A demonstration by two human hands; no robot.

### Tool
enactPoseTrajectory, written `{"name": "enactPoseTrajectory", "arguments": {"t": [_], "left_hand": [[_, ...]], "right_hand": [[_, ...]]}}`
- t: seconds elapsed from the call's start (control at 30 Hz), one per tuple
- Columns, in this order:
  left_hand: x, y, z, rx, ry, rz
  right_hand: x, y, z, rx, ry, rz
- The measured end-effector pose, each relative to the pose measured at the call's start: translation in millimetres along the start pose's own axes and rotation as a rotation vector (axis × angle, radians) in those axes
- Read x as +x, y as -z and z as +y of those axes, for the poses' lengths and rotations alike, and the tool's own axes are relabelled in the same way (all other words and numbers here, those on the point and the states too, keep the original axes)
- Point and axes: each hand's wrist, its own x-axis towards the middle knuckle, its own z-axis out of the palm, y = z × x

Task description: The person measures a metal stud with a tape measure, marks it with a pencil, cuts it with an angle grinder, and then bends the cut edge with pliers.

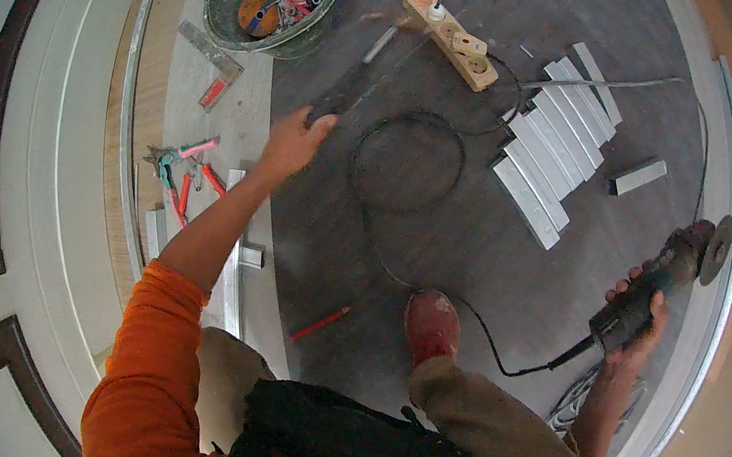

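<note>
Mid-cutting work, likely between cuts: right hand [637,313] wrapped around angle grinder [663,278], left hand [295,141] closed on blurred dark-handled tool [352,81]. Next probably calls for positioning stock from cut metal strips [550,138], minding black cord [404,177] underfoot.

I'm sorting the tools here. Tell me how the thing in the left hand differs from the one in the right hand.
The left hand grips a slim, dark, straight tool, blurred, stretched out toward the power strip; the right hand grips a bulky angle grinder. The grinder has a round disc at its end and a black cable trailing off; the slim tool shows neither. Both are clear of the floor.
</note>
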Motion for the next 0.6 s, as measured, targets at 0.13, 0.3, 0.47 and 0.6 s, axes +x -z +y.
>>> {"name": "enactPoseTrajectory", "arguments": {"t": [0.13, 0.3, 0.47, 0.6], "left_hand": [[4.0, -6.7, -53.2, 0.149, 0.017, 0.078], [15.9, -49.5, -24.2, 0.548, -0.304, 0.474], [99.3, -106.6, 95.3, 0.566, -0.617, 0.238], [130.9, -147.4, 164.5, 0.546, -0.336, -0.049]], "right_hand": [[4.1, -6.5, 4.1, -0.033, 0.012, 0.048], [5.8, -14.1, -8.6, 0.044, -0.068, 0.017], [6.8, -31.3, -0.7, 0.02, -0.029, 0.173], [7.5, -12.4, -7.5, 0.111, -0.094, 0.095]]}}
